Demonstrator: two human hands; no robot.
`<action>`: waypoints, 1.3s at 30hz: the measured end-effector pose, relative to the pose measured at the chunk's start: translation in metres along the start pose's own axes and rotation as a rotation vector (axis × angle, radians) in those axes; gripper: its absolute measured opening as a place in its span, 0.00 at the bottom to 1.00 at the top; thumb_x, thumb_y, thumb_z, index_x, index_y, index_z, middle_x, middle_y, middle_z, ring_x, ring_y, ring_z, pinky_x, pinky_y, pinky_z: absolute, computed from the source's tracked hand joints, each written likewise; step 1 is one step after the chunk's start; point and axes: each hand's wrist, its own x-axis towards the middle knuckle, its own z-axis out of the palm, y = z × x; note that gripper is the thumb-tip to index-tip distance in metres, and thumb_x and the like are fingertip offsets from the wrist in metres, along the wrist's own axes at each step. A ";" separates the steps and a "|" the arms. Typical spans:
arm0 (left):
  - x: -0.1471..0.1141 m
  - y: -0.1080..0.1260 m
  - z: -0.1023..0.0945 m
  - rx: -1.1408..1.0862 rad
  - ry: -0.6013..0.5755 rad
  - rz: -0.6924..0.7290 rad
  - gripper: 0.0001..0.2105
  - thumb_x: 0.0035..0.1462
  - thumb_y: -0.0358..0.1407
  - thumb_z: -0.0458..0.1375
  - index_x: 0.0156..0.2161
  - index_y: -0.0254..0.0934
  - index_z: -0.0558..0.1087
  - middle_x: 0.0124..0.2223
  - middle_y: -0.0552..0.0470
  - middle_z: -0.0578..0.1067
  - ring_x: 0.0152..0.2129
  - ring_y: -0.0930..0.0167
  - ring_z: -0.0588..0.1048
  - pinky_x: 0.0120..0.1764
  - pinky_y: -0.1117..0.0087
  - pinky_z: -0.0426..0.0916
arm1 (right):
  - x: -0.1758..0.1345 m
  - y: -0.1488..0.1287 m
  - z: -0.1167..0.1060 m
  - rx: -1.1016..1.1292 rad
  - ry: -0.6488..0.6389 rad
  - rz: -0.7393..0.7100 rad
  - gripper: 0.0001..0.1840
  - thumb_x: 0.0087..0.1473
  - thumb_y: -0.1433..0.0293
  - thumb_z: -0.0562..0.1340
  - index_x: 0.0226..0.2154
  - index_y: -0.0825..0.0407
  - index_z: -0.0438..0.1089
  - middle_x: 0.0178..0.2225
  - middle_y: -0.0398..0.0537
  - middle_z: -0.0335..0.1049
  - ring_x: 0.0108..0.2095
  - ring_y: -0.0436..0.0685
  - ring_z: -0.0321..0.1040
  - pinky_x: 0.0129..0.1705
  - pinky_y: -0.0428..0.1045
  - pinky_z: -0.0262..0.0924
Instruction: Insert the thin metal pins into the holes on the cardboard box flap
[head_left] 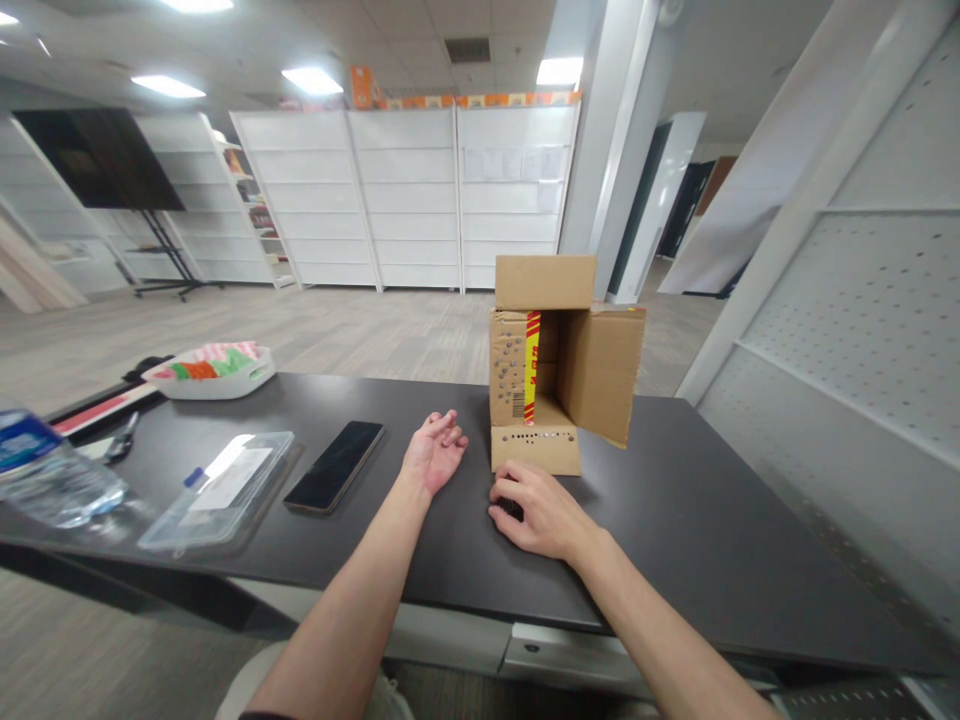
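My left hand (437,450) rests palm up on the dark desk (442,570), its fingers loosely curled and nothing in it. Just in front of the box, my right hand (541,508) curls over a small black ridged object (512,507). Most of that object is hidden under the fingers, so its kind does not show. A cardboard box (508,375) stands with its opening toward me and its flaps spread out. Yellow and red tape (532,370) runs down one front flap. The lower flap (535,450) slopes onto the desk beside my right fingertips.
Left of my left hand lies a black phone (335,467). Farther left are a clear plastic case (221,490), a water bottle (56,470) on its side and a white basket (214,385) with colourful items. A white perforated panel (862,300) borders the right side.
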 end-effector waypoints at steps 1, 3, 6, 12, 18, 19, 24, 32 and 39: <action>0.000 0.000 0.000 -0.003 0.000 -0.002 0.13 0.45 0.22 0.61 0.26 0.36 0.60 0.29 0.58 0.74 0.14 0.81 0.57 0.25 0.72 0.59 | 0.000 0.000 0.000 -0.005 0.001 0.002 0.01 0.54 0.71 0.60 0.32 0.51 0.68 0.36 0.47 0.64 0.39 0.55 0.62 0.43 0.51 0.58; 0.001 0.000 -0.001 -0.013 -0.005 -0.004 0.13 0.45 0.22 0.61 0.26 0.36 0.60 0.28 0.58 0.73 0.14 0.81 0.57 0.26 0.72 0.59 | 0.000 0.000 0.000 -0.011 -0.001 0.003 0.01 0.54 0.71 0.60 0.32 0.51 0.68 0.36 0.48 0.64 0.39 0.55 0.62 0.43 0.51 0.58; 0.001 0.000 -0.001 -0.018 -0.015 -0.002 0.14 0.45 0.22 0.62 0.25 0.36 0.60 0.27 0.58 0.73 0.14 0.81 0.57 0.26 0.72 0.58 | 0.000 0.001 0.000 -0.012 0.005 0.005 0.01 0.54 0.71 0.60 0.32 0.50 0.68 0.37 0.48 0.64 0.40 0.55 0.62 0.44 0.51 0.57; 0.000 0.000 0.000 0.001 -0.007 0.003 0.14 0.45 0.23 0.62 0.25 0.36 0.59 0.27 0.59 0.73 0.14 0.82 0.56 0.26 0.72 0.59 | 0.000 0.003 0.001 -0.013 0.014 0.010 0.02 0.53 0.70 0.61 0.33 0.50 0.67 0.37 0.48 0.65 0.40 0.56 0.62 0.45 0.51 0.57; 0.000 0.000 0.000 -0.016 0.000 -0.001 0.13 0.45 0.22 0.61 0.26 0.36 0.60 0.28 0.58 0.73 0.14 0.81 0.56 0.25 0.72 0.59 | -0.001 0.002 0.000 -0.022 0.032 0.030 0.06 0.53 0.68 0.61 0.36 0.51 0.67 0.38 0.48 0.65 0.40 0.56 0.62 0.45 0.52 0.57; 0.000 0.000 0.000 -0.018 0.000 -0.001 0.13 0.45 0.22 0.61 0.26 0.36 0.60 0.29 0.58 0.73 0.14 0.81 0.56 0.25 0.72 0.58 | -0.001 0.003 0.000 -0.031 0.042 0.041 0.06 0.54 0.67 0.61 0.36 0.51 0.67 0.38 0.48 0.65 0.40 0.57 0.62 0.45 0.52 0.57; 0.000 0.000 0.000 -0.020 -0.001 -0.003 0.13 0.46 0.22 0.61 0.26 0.36 0.60 0.29 0.59 0.73 0.14 0.80 0.56 0.25 0.72 0.58 | 0.000 0.007 -0.002 -0.090 0.188 0.170 0.08 0.59 0.64 0.58 0.32 0.51 0.67 0.34 0.48 0.66 0.38 0.57 0.62 0.43 0.52 0.56; 0.001 0.000 -0.002 -0.023 -0.011 -0.010 0.13 0.46 0.22 0.61 0.26 0.36 0.60 0.27 0.59 0.72 0.14 0.81 0.56 0.25 0.72 0.58 | -0.001 0.026 0.003 -0.176 0.492 0.375 0.09 0.59 0.67 0.54 0.34 0.52 0.69 0.35 0.51 0.67 0.40 0.59 0.62 0.43 0.53 0.54; 0.001 0.000 0.000 -0.024 0.007 -0.009 0.13 0.45 0.22 0.61 0.26 0.36 0.61 0.27 0.59 0.72 0.14 0.80 0.56 0.25 0.72 0.57 | 0.000 0.029 0.004 -0.296 0.589 0.494 0.08 0.54 0.68 0.57 0.37 0.50 0.70 0.40 0.50 0.68 0.43 0.61 0.59 0.43 0.54 0.51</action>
